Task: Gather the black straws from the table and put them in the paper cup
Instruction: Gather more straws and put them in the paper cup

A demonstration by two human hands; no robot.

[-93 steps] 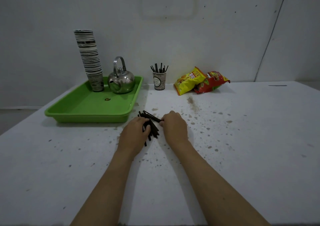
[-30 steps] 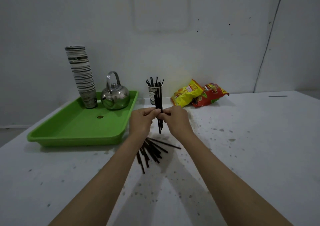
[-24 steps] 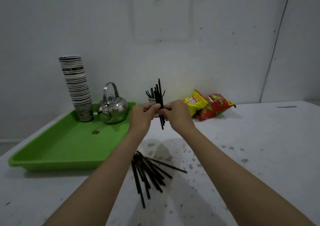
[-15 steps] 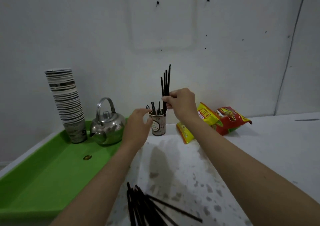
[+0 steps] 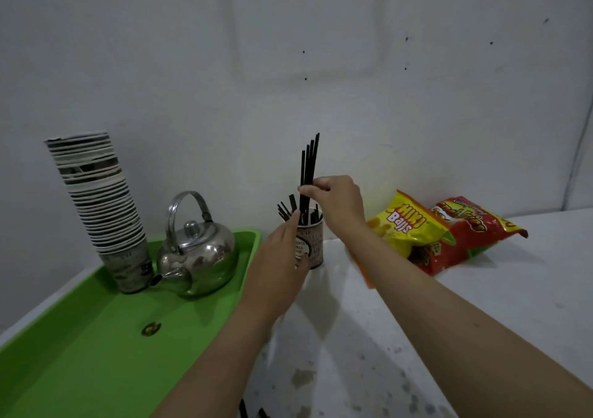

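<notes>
A printed paper cup (image 5: 313,246) stands at the back of the white table near the wall, with several black straws leaning inside it. My right hand (image 5: 335,200) pinches an upright bundle of black straws (image 5: 308,164) directly above the cup, their lower ends dipping into its mouth. My left hand (image 5: 279,262) wraps around the cup's left side. Only the tips of the loose straws (image 5: 244,412) left on the table show at the bottom edge.
A green tray (image 5: 80,353) at the left carries a tall stack of paper cups (image 5: 99,205) and a steel kettle (image 5: 195,250). Two snack bags, yellow (image 5: 406,228) and red (image 5: 465,228), lie right of the cup against the wall.
My right hand carried the bundle of straws from the table pile up and over the cup and lowered their ends into it. My left hand let go of the bundle and took hold of the cup.
</notes>
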